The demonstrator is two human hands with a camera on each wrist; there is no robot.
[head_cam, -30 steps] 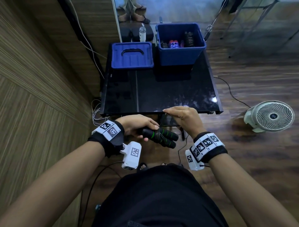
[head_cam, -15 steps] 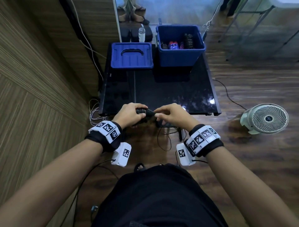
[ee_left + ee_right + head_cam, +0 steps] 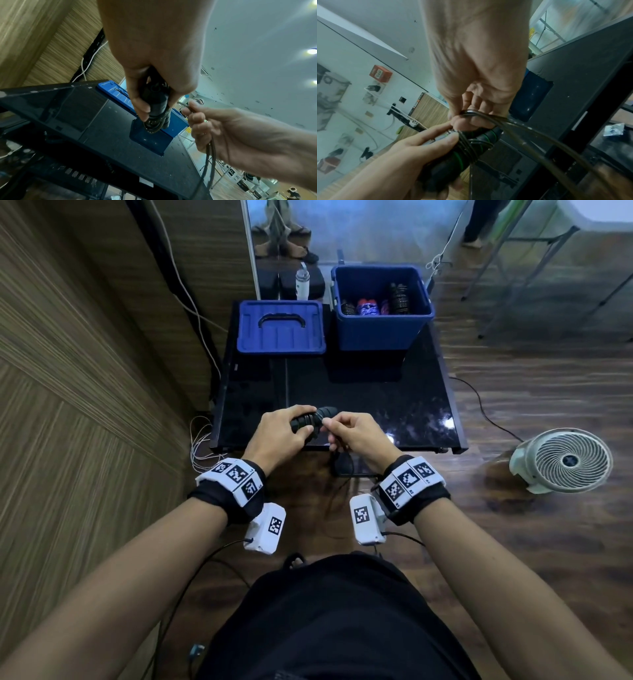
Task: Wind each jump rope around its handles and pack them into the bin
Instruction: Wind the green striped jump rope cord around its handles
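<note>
Item: jump rope handles [image 3: 310, 421], gripped by left hand [image 3: 281, 433] short of bin [image 3: 380, 335]; right hand [image 3: 356, 436] pinches rope [image 3: 530, 129]. Risk: slack loosens coils.

A white fan [image 3: 567, 461] stands on the wood floor [image 3: 534, 392] right of the black surface [image 3: 363, 402]. A bottle [image 3: 302, 281] stands beyond it, white cables [image 3: 200, 451] trail at its left, and an orange box [image 3: 380, 73] hangs on the wall.

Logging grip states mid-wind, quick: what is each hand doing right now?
Left hand: closed, gripping the paired jump rope handles.
Right hand: closed, pinching the loose rope cord.
</note>
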